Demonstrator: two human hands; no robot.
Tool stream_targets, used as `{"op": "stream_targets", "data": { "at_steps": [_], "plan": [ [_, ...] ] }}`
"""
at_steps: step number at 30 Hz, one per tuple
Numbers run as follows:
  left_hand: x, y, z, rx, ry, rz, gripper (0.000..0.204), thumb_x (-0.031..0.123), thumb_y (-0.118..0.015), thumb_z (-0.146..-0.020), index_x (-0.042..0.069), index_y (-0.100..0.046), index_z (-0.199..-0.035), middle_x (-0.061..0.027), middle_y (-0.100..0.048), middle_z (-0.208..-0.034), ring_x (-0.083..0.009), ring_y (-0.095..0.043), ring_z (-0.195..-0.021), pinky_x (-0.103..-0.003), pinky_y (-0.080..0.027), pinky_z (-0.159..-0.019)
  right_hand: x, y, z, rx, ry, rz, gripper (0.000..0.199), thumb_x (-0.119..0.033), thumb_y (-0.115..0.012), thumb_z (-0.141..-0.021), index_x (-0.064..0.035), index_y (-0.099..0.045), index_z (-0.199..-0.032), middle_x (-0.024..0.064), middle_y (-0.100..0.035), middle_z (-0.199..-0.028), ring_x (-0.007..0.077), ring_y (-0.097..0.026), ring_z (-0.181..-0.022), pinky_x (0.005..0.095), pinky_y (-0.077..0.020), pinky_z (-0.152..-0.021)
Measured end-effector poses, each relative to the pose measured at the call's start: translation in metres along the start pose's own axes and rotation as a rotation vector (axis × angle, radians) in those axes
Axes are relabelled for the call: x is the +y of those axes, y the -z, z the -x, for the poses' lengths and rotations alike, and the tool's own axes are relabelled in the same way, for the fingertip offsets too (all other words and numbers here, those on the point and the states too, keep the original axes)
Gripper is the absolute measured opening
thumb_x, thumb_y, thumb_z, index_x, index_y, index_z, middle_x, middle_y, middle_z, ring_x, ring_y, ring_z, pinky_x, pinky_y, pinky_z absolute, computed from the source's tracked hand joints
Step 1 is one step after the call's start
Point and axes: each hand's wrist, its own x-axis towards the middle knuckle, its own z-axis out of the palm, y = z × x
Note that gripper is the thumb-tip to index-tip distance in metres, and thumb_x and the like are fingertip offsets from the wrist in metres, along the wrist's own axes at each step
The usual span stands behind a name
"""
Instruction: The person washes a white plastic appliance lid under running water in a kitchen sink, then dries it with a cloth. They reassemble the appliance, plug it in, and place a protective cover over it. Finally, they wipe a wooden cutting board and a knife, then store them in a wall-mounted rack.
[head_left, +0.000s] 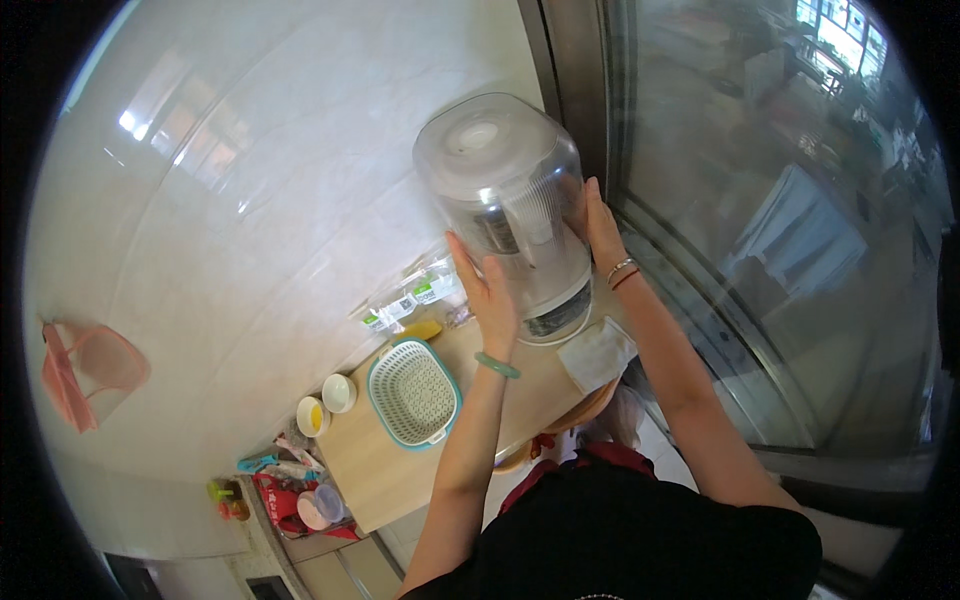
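Observation:
A tall, clear plastic cover (490, 150) with a rounded top stands over a countertop appliance (560, 310) that has a pale base and a dark front panel. Ribbed and dark shapes show dimly through the plastic. My left hand (490, 300), a green bangle on its wrist, is pressed to the cover's near left side with fingers stretched upward. On the opposite side my right hand (602, 230) lies along the wall, its palm partly hidden. Between them the two hands hold the cover. Whether it rests fully on the base I cannot tell.
On the wooden table (370, 470) stand a white-and-teal basket (412, 395) and two small white cups (326, 404). Clear packets (410, 300) lean against the wall. A folded white cloth (597, 355) lies near the appliance. Sliding glass doors (760, 250) are close on the right.

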Motion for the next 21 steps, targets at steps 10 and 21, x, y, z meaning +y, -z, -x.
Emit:
{"op": "stream_targets", "data": {
  "at_steps": [10,21],
  "plan": [
    [-0.010,0.028,0.004,-0.145,0.045,0.045,0.066,0.040,-0.031,-0.106,0.005,-0.006,-0.156,-0.0140,-0.007,-0.162,-0.0264,-0.010,-0.149,-0.036,-0.009,-0.120,-0.011,-0.002,0.065,0.088,0.161,-0.212,0.079,-0.062,-0.016,-0.101,-0.0031,-0.029,-0.151,0.0102,-0.029,-0.158,0.0228,-0.023,-0.147,0.0409,-0.0157,-0.118],
    [0.056,0.000,0.132,-0.551,0.616,0.922,0.069,0.055,-0.024,-0.103,0.010,-0.016,-0.155,-0.0135,-0.018,-0.160,-0.0263,-0.014,-0.149,-0.044,-0.010,-0.119,0.003,0.029,0.270,0.344,0.346,-0.785,0.084,-0.065,-0.016,-0.098,-0.0025,-0.019,-0.153,0.0115,-0.025,-0.159,0.0266,-0.024,-0.146,0.0424,-0.0200,-0.118]
  ]
}}
